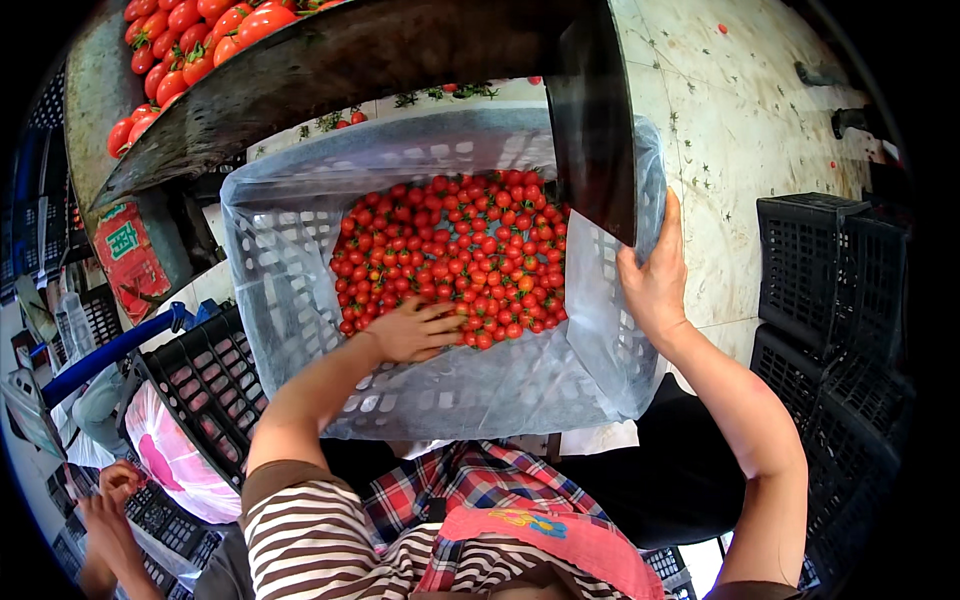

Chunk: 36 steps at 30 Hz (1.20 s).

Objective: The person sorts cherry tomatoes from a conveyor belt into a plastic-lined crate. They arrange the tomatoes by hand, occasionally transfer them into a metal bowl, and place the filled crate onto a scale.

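Observation:
Right in front of me is a plastic crate [300, 280] with slotted walls, lined with a translucent sheet [480, 395]. A heap of small red cherry tomatoes [490, 245] lies in its middle, a few of them more orange. My left hand [415, 332] rests palm down on the near left part of the heap, fingers spread, holding nothing I can see. At the crate's right wall, my right hand [655, 285] grips the rim, thumb on the inner side and fingers outside. A dark metal plate [595, 130] reaches down into the crate beside that hand.
A curved metal chute [330, 70] spans the far side, with larger tomatoes [180, 40] behind it. Black crates [805, 265] are stacked at right. Another black crate [205, 385] and a pink-white bag [175, 455] stand at left, near another person's hands [110, 500].

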Available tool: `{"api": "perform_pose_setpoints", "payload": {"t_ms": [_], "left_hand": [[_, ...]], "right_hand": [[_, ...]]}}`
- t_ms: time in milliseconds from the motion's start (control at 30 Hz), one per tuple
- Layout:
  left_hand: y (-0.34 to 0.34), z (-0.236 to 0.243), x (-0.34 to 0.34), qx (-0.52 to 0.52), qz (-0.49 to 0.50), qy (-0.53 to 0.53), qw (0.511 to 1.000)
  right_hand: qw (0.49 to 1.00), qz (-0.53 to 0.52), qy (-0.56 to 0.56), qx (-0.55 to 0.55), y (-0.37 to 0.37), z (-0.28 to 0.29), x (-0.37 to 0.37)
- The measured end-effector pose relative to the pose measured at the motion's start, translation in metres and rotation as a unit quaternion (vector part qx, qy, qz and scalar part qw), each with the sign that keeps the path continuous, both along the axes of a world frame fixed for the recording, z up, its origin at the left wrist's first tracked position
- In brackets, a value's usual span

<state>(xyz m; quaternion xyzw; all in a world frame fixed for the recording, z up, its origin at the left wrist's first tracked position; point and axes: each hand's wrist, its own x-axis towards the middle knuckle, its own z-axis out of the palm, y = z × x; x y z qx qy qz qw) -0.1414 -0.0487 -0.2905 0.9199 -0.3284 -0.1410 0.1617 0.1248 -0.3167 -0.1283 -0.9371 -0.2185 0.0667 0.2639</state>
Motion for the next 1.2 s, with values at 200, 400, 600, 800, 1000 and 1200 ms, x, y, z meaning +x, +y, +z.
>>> {"api": "perform_pose_setpoints", "payload": {"t_ms": [200,400,600,800,1000,1200], "left_hand": [[0.093,-0.008,0.004,0.192,0.351,0.058,0.915],[-0.016,-0.010,0.083,0.147,0.562,0.127,0.804],[-0.079,0.048,0.051,0.014,0.341,0.360,0.869],[-0.116,0.053,0.089,-0.042,0.219,0.286,0.932],[-0.147,0.012,0.138,0.114,0.324,-0.016,0.939],[-0.194,0.037,0.142,0.141,0.183,0.257,0.938]], "right_hand": [[1.000,0.001,0.007,0.009,0.002,-0.002,0.001],[0.999,-0.017,0.030,0.012,-0.001,-0.001,-0.002],[0.999,-0.019,0.036,0.009,0.002,0.001,0.000],[1.000,-0.017,0.023,0.008,0.002,0.000,-0.001],[0.998,-0.035,0.056,0.012,0.007,0.002,-0.002],[0.998,-0.022,0.049,0.012,-0.003,-0.005,0.000]]}}
